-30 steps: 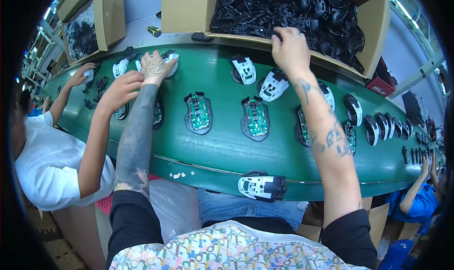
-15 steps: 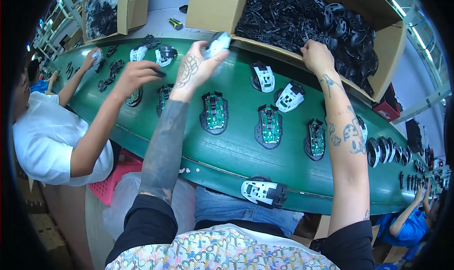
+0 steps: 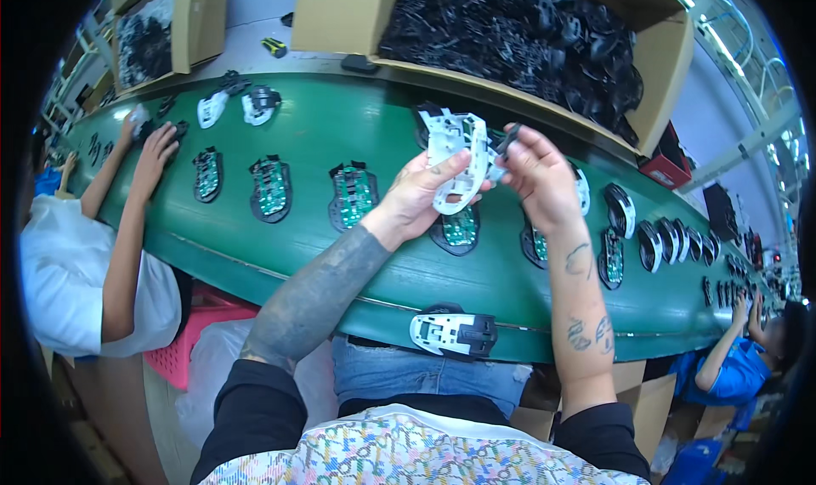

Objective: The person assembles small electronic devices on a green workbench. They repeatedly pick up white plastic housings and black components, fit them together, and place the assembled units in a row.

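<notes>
My left hand (image 3: 414, 198) grips a white computer-mouse shell (image 3: 466, 192) by its side, the thumb laid over it, above the green belt. Just to its right, my right hand (image 3: 544, 183) pinches a small black plastic part (image 3: 507, 139) close to the shell's edge. Whether the two pieces touch I cannot tell. Partly covered under the shell lies a mouse base with a green circuit board (image 3: 460, 230). Another such mouse base (image 3: 353, 198) rests on the belt to the left. Near the front edge sits a white and black mouse shell (image 3: 453, 332).
Beyond the green belt (image 3: 391, 272) stands a cardboard box (image 3: 340, 17) of loose black plastic parts. More mouse shells (image 3: 671, 241) line the right side. At left, a co-worker (image 3: 76, 272) reaches over the belt; a pink stool (image 3: 178, 349) is nearby.
My left hand has come right and nearer with the white shell. My right hand has left the box and now holds a small black part beside the shell. The whole view has shifted.
</notes>
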The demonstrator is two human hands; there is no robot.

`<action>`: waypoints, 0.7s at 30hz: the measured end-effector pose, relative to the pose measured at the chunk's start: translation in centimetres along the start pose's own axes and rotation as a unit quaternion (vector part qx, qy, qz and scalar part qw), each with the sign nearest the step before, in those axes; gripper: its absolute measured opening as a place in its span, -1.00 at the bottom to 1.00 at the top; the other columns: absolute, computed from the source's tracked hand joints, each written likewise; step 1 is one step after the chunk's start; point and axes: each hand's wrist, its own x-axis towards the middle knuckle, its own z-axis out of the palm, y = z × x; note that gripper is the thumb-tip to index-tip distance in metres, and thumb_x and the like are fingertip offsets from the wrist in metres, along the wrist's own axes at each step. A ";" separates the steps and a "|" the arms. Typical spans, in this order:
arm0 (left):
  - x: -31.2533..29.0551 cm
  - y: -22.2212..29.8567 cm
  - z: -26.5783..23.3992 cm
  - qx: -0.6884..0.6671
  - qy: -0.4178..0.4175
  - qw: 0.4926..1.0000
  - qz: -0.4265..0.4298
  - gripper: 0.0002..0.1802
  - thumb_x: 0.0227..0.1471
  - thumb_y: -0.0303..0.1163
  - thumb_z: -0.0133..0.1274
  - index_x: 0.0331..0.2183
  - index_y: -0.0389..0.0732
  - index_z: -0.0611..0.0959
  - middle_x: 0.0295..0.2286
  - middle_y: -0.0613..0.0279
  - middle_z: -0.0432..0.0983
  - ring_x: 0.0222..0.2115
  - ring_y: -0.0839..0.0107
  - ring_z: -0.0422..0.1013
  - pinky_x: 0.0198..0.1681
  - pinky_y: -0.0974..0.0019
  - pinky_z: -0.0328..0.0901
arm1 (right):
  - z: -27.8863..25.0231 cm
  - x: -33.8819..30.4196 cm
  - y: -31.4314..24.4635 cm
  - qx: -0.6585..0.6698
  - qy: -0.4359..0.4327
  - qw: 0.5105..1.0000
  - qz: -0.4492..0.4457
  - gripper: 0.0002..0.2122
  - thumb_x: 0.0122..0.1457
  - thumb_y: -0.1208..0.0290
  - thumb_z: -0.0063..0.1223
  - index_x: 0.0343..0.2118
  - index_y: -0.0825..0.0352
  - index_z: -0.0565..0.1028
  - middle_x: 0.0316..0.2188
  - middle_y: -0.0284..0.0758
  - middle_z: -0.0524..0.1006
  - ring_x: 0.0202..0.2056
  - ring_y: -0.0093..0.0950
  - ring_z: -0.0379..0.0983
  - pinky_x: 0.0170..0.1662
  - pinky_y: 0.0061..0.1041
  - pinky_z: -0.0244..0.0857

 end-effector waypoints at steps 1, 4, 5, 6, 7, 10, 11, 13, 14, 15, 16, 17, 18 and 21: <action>-0.5 -0.1 0.3 0.009 -0.005 1.000 -0.009 -0.46 0.11 -0.10 0.02 0.01 -0.23 0.36 -0.18 0.13 0.50 -0.27 0.38 0.51 -0.30 0.40 0.44 | 0.0 -1.2 0.7 0.040 -0.024 0.999 0.024 -0.68 0.14 0.54 0.06 -0.03 0.39 0.38 -0.29 -0.34 0.52 -0.30 -0.54 0.48 -0.33 -0.65 0.36; -0.8 -0.8 -0.2 0.021 -0.043 0.998 -0.042 -0.40 0.08 -0.03 0.03 0.02 -0.23 0.35 -0.19 0.10 0.49 -0.32 0.39 0.52 -0.36 0.44 0.44 | -0.4 -3.3 2.4 0.045 -0.014 0.999 0.010 -0.71 0.16 0.53 0.04 -0.04 0.39 0.38 -0.28 -0.34 0.51 -0.30 -0.54 0.48 -0.36 -0.65 0.36; -0.6 -1.0 -0.1 0.026 -0.044 0.997 -0.049 -0.39 0.08 -0.02 0.03 0.02 -0.23 0.35 -0.19 0.09 0.49 -0.33 0.39 0.52 -0.37 0.44 0.44 | -0.6 -3.7 2.6 0.033 -0.004 0.999 -0.006 -0.71 0.16 0.53 0.04 -0.04 0.39 0.39 -0.28 -0.34 0.51 -0.31 -0.55 0.48 -0.36 -0.66 0.35; -0.6 -1.0 0.0 0.034 -0.044 0.997 -0.058 -0.37 0.07 -0.01 0.04 0.02 -0.23 0.34 -0.19 0.09 0.49 -0.33 0.39 0.52 -0.38 0.45 0.44 | -0.8 -3.8 2.6 0.045 -0.008 0.999 -0.011 -0.71 0.16 0.53 0.05 -0.04 0.39 0.39 -0.28 -0.35 0.51 -0.31 -0.55 0.48 -0.37 -0.67 0.35; -0.7 -1.2 0.1 0.040 -0.041 0.996 -0.062 -0.37 0.07 -0.01 0.04 0.02 -0.23 0.34 -0.20 0.08 0.49 -0.34 0.39 0.52 -0.38 0.45 0.44 | -1.1 -3.8 2.5 0.057 -0.013 0.998 -0.015 -0.71 0.15 0.52 0.05 -0.04 0.39 0.39 -0.28 -0.35 0.51 -0.31 -0.56 0.48 -0.37 -0.67 0.34; -0.8 -1.4 0.3 0.019 -0.021 0.997 -0.067 -0.44 0.05 -0.12 0.11 -0.02 -0.24 0.36 -0.22 0.12 0.49 -0.35 0.35 0.52 -0.33 0.37 0.45 | -1.1 -4.0 2.7 0.031 0.009 0.999 -0.026 -0.74 0.14 0.51 0.08 -0.09 0.40 0.44 -0.28 -0.36 0.53 -0.32 -0.62 0.46 -0.37 -0.70 0.33; -0.7 -1.4 0.5 0.034 -0.012 0.998 -0.055 -0.44 0.04 -0.13 0.12 -0.02 -0.24 0.36 -0.22 0.13 0.48 -0.35 0.34 0.52 -0.31 0.35 0.46 | -0.9 -4.0 2.8 0.013 0.019 0.999 -0.032 -0.74 0.14 0.50 0.09 -0.10 0.40 0.45 -0.29 -0.36 0.53 -0.32 -0.64 0.45 -0.37 -0.70 0.32; -0.7 -1.7 0.7 0.064 0.009 0.997 -0.029 -0.44 0.02 -0.17 0.16 -0.03 -0.23 0.36 -0.22 0.15 0.48 -0.33 0.33 0.51 -0.28 0.32 0.46 | -0.3 -4.2 2.9 0.004 0.019 0.999 -0.044 -0.75 0.12 0.51 0.11 -0.12 0.41 0.46 -0.31 -0.38 0.54 -0.31 -0.67 0.44 -0.37 -0.74 0.29; -0.7 -1.8 0.5 0.056 0.016 0.998 -0.032 -0.43 -0.02 -0.22 0.20 -0.04 -0.23 0.35 -0.22 0.15 0.48 -0.31 0.32 0.51 -0.25 0.29 0.45 | 0.1 -4.3 2.8 0.001 0.016 0.999 -0.044 -0.75 0.12 0.51 0.12 -0.12 0.41 0.46 -0.31 -0.37 0.54 -0.31 -0.67 0.44 -0.36 -0.75 0.29; -0.8 -1.9 0.6 0.066 0.020 0.997 -0.020 -0.41 -0.03 -0.19 0.21 -0.03 -0.24 0.35 -0.21 0.15 0.47 -0.32 0.34 0.50 -0.26 0.31 0.45 | 0.2 -4.3 2.8 -0.004 0.014 0.999 -0.045 -0.75 0.12 0.52 0.12 -0.13 0.41 0.46 -0.31 -0.37 0.54 -0.31 -0.67 0.44 -0.35 -0.75 0.29; -0.8 -2.1 0.7 0.077 0.024 0.997 -0.008 -0.38 -0.03 -0.17 0.21 -0.02 -0.25 0.34 -0.21 0.15 0.46 -0.32 0.35 0.50 -0.27 0.32 0.44 | 0.0 -4.4 2.9 -0.037 0.013 0.998 -0.058 -0.76 0.12 0.52 0.11 -0.14 0.42 0.46 -0.30 -0.35 0.52 -0.31 -0.67 0.44 -0.30 -0.73 0.33; -0.9 -2.3 0.8 0.087 0.028 0.996 0.004 -0.36 -0.04 -0.15 0.21 -0.01 -0.26 0.34 -0.20 0.15 0.46 -0.32 0.36 0.50 -0.28 0.34 0.44 | 0.0 -4.3 3.2 -0.048 0.021 0.996 -0.071 -0.75 0.12 0.51 0.11 -0.13 0.42 0.45 -0.30 -0.36 0.51 -0.32 -0.66 0.44 -0.29 -0.71 0.34; -0.9 -2.3 0.8 0.091 0.026 0.995 0.003 -0.35 -0.05 -0.17 0.22 -0.01 -0.25 0.33 -0.19 0.15 0.45 -0.30 0.36 0.49 -0.26 0.33 0.43 | 0.0 -4.2 3.7 -0.060 0.029 0.994 -0.084 -0.74 0.13 0.51 0.11 -0.11 0.42 0.44 -0.30 -0.36 0.50 -0.32 -0.66 0.44 -0.27 -0.70 0.36; -1.0 -2.3 0.6 0.129 0.030 0.991 0.011 -0.33 -0.08 -0.21 0.25 -0.01 -0.25 0.33 -0.17 0.16 0.44 -0.25 0.38 0.46 -0.20 0.32 0.41 | 0.1 -4.3 4.0 -0.091 0.028 0.991 -0.092 -0.69 0.14 0.49 0.11 -0.06 0.43 0.40 -0.28 -0.36 0.47 -0.31 -0.64 0.44 -0.24 -0.66 0.37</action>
